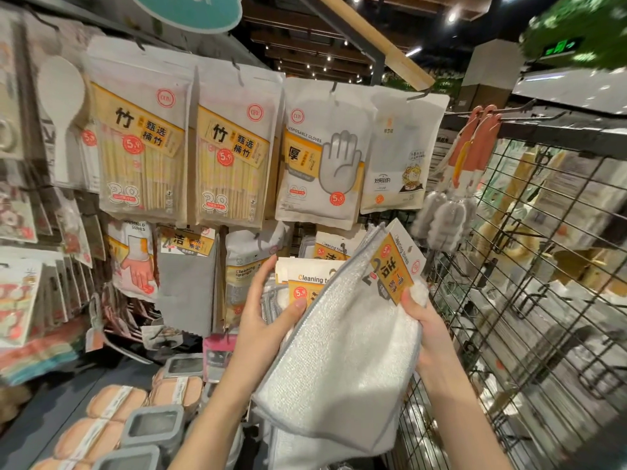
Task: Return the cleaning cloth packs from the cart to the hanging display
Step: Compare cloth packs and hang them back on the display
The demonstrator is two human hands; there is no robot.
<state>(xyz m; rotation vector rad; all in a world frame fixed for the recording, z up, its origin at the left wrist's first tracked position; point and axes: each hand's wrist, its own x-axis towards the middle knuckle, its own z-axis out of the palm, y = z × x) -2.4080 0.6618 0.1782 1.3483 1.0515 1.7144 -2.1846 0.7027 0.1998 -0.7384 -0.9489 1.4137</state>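
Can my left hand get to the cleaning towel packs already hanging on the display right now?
Probably yes. The left hand sits right beside the hanging cleaning towel packs, nothing between them, but its thumb is pinching the held cloth pack, so it would have to let go first.

White, grey-edged cloth pack (342, 354)

Two bare forearms are seen rising from the lower edge of the view, each ending in a hand. No sleeve is worn on either arm as far as the frame reaches; the arms are uncovered from the lower edge up to the wrists. The left hand (268, 310) is ungloved, and its fingers are slender, with short, plainly trimmed nails. The right hand (424, 330) is likewise ungloved. No ring, watch, bracelet or band is worn on either hand or wrist in the parts that are shown.
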